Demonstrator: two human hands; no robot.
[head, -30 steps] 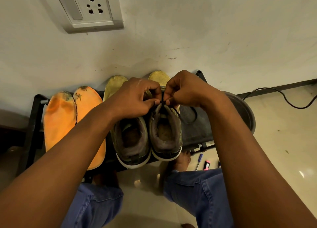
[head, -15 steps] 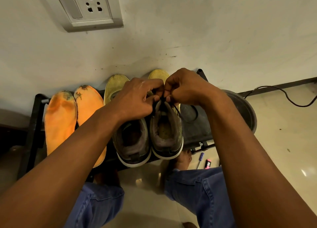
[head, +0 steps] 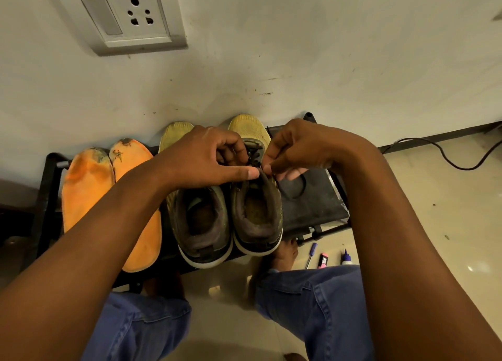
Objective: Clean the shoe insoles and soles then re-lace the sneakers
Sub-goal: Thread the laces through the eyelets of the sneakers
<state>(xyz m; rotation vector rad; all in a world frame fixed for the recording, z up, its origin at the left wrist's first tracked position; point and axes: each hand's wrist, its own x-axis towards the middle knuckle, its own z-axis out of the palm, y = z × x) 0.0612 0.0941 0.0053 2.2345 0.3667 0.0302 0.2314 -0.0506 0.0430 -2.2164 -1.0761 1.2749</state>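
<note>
your fingers (head: 233, 154) on the left hand (head: 201, 157) curl over the tongue of the right-hand yellow-toed, dark grey sneaker (head: 256, 197), thumb stretched flat across its collar; whether they actually pinch the thin black shoelace (head: 279, 183) you cannot tell from here. your right hand (head: 298, 149) pinches that lace between thumb and forefinger just above the same sneaker's collar, and a loop of it trails onto the black metal shoe rack (head: 320, 203) beside the shoe. the matching left-hand sneaker (head: 201, 225) stands touching it, heels toward you, toes at the white wall (head: 298, 62). two orange foam insoles with dirty tips (head: 108, 197) lie on the rack further along from the sneakers, side by side. beyond the rack's other end, a small purple-handled tool (head: 311, 254), a pink marker (head: 323, 260) and a little bottle (head: 346, 259) lie on the beige floor.
</note>
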